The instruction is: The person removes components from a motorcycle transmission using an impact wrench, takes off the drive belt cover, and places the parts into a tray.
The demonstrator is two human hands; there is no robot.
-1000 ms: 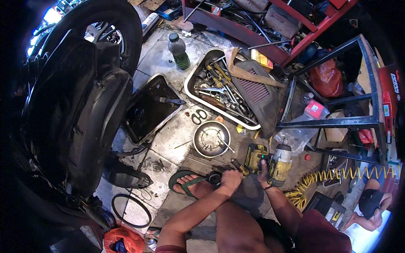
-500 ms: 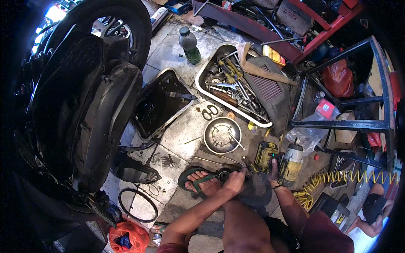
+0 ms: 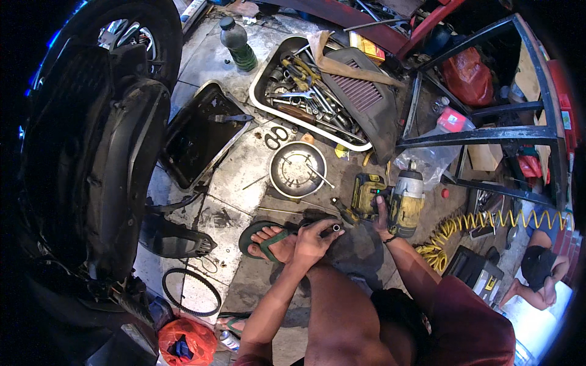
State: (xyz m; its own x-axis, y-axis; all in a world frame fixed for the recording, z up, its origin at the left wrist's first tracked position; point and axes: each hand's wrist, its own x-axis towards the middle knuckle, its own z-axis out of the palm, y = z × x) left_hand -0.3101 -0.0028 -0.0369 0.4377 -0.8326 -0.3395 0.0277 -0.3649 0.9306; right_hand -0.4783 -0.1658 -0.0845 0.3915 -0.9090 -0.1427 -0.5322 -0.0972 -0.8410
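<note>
Yellow and black, with a silvery nose, the impact wrench [image 3: 406, 210] in the head view is gripped around its handle by the right hand [image 3: 383, 213], its nose pointing away from the person, above the dark, stained floor [image 3: 247, 308]. The left hand [image 3: 314, 241], near the person's raised knee, is closed with thumb and fingers around a small dark cylinder [image 3: 336, 228], its bright ringed end facing up; it looks like a socket, though it is too small to be sure. Just beyond that hand lies the sandalled foot [image 3: 268, 241]. Farther out, a round metal bowl [image 3: 274, 178] has a thin rod lying across its rim. Past it stands a white-rimmed tray [image 3: 308, 127] crowded with tools, and left of that a black tray [image 3: 195, 134] with a brush [image 3: 234, 118] lying across its edge. A bottle of green liquid [image 3: 238, 46] stands upright behind both. A coiled yellow hose [image 3: 433, 256] lies right of the right forearm.
</note>
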